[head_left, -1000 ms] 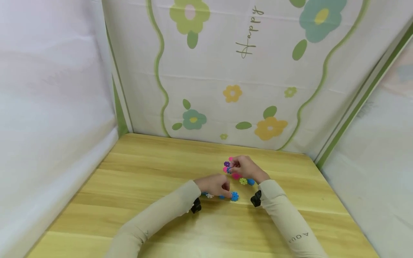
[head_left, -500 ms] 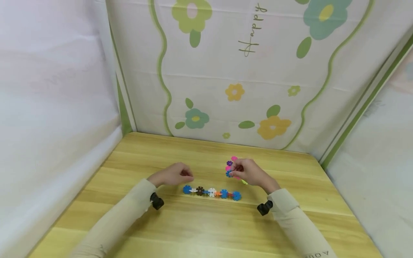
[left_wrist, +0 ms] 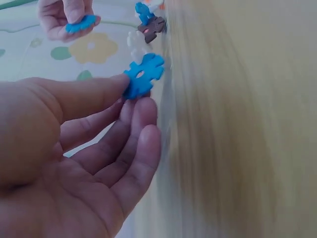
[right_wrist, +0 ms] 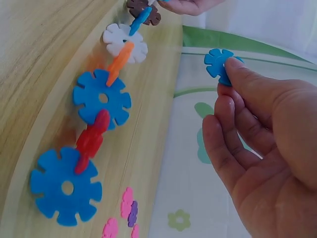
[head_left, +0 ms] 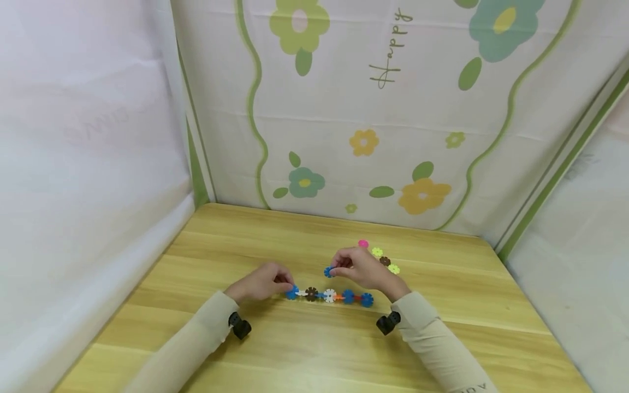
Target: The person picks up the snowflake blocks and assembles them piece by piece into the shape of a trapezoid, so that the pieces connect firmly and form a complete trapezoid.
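Note:
A chain of interlocking notched plastic discs lies across the table, with blue, white, brown, orange and red pieces joined edge to edge. My left hand (head_left: 265, 281) pinches the blue disc (left_wrist: 143, 75) at the chain's left end between thumb and fingers. Above the chain, my right hand (head_left: 362, 268) holds a separate blue notched disc (right_wrist: 218, 64) by its edge. It is apart from the chain. At the chain's right end is another blue disc (right_wrist: 67, 187), joined to a red disc (right_wrist: 90, 141) that stands on edge.
Behind the right hand lie loose discs, among them a pink disc (head_left: 363, 244), a brown disc (head_left: 385, 261) and a yellow-green disc (head_left: 394, 269). The right hand hides part of this group. Fabric walls enclose the wooden table (head_left: 314, 349) at the back and sides.
My left hand has left the chain's right end, moved left and taken hold of its left-end blue disc. My right hand has carried the loose blue disc left, away from the other loose discs.

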Motion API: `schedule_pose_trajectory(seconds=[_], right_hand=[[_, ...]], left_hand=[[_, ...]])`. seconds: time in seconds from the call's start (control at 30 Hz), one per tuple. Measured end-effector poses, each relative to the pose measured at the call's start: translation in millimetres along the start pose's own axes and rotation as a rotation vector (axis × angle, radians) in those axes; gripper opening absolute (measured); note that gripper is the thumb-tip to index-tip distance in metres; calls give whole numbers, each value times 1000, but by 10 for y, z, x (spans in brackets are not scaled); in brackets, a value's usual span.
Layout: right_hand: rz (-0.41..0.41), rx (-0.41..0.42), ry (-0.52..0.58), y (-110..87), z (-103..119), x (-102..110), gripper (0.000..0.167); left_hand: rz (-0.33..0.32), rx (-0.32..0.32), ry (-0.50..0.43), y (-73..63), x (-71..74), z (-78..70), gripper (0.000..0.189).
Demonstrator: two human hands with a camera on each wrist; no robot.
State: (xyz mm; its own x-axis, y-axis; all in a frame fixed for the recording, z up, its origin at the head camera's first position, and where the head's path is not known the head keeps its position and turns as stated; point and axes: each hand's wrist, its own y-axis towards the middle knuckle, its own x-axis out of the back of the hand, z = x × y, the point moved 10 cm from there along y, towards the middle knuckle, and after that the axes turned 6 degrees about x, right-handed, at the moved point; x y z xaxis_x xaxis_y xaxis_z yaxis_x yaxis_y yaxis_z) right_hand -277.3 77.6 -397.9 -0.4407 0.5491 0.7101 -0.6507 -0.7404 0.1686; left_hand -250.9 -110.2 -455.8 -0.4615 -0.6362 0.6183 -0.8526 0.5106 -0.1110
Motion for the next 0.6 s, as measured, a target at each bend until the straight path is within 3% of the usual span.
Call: schedule_pose_trajectory(seconds=[0.43,0.6], right_hand=[[43,32,-57,48,33,72,7],[65,160,-210,91,145,69,3]], left_hand=[[-83,41,-106,214,-48,-152,16],[-98,11,-120,330,-89,-262,15]])
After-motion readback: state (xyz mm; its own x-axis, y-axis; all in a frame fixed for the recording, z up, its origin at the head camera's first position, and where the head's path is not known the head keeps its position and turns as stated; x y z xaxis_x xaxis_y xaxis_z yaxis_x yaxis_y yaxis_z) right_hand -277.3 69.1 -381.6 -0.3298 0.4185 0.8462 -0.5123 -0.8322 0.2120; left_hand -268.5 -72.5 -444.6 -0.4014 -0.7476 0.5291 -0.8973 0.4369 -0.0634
